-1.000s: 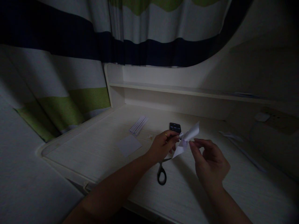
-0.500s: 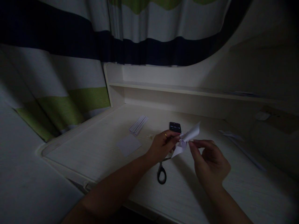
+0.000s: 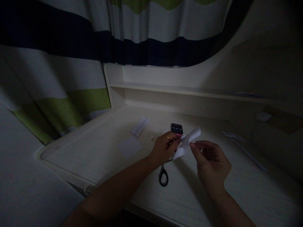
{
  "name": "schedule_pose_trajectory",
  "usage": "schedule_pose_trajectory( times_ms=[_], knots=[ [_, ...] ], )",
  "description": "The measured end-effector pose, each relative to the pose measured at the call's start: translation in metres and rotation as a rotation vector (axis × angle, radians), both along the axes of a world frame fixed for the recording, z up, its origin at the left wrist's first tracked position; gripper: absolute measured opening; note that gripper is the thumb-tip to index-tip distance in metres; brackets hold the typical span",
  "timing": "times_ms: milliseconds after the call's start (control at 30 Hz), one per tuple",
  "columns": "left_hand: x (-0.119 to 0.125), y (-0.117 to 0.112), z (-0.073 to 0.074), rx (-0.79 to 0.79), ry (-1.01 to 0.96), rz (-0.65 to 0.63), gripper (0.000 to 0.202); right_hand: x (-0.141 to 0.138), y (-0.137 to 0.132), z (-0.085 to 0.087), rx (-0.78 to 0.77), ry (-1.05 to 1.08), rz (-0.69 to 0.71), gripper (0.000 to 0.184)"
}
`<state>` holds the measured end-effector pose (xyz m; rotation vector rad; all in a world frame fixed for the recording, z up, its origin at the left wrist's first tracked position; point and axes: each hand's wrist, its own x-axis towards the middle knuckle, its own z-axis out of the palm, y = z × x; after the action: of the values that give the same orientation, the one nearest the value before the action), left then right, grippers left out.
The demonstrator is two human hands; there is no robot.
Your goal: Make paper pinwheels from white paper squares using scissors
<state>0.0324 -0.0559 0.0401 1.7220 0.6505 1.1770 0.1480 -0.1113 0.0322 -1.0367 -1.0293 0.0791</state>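
A white piece of paper (image 3: 188, 142), cut and curled into pinwheel-like flaps, is held up above the desk between both hands. My left hand (image 3: 164, 145), with a gold ring on one finger, is closed on its left side. With thumb and forefinger, my right hand (image 3: 210, 160) pinches a flap on the right side. Beneath the left wrist lie scissors (image 3: 163, 177); one black handle loop shows and the blades are mostly hidden. Just behind the left hand, a phone (image 3: 177, 128) displays a running timer.
To the left on the white desk (image 3: 94, 157) lie a square paper sheet (image 3: 130, 147), white paper strips (image 3: 140, 126) and a few tiny pale pieces (image 3: 151, 138). A shelf (image 3: 165, 89) runs along the back below a striped curtain (image 3: 146, 50). A long thin item (image 3: 246, 153) lies at right.
The right hand has drawn a paper flap slightly inward to the left, so the paper's middle is now more covered. The left hand keeps its hold.
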Motion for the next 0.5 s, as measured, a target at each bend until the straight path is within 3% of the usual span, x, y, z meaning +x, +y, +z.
schedule_pose_trajectory(
  times_ms=[233, 500],
  knots=[
    [-0.001, -0.0004, 0.0011, 0.067, 0.032, 0.033, 0.015, -0.0001, 0.0014, -0.0009, -0.061, 0.146, 0.051, 0.016],
    [0.0002, 0.0015, -0.0015, -0.036, 0.004, -0.042, 0.017, 0.0021, 0.0029, -0.0039, 0.031, -0.012, 0.024, 0.012]
  ],
)
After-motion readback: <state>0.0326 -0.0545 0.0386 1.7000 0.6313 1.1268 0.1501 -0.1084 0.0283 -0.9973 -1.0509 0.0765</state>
